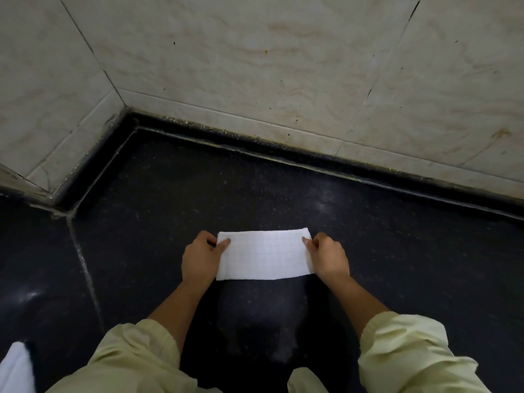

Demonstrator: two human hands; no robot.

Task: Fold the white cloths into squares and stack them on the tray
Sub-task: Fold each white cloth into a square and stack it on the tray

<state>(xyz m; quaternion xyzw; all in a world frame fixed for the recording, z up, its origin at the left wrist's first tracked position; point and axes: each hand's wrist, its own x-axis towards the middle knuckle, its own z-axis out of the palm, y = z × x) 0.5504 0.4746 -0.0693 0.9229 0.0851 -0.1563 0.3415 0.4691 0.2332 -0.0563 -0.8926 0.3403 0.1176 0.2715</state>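
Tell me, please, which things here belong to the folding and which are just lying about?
In the job: white cloth, left hand, right hand, each pinching one end.
Lying about: white fabric, bottom-left, unclear what; dark stone surface; tiled wall.

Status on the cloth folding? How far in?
Done: the white cloth on the dark counter looks folded down to a wide rectangle, not yet a square. In hand: left hand and right hand pinch its two short ends. Left: at least another fold, then stacking; no tray is in view. White fabric at the lower left edge may be more cloths, cannot tell.
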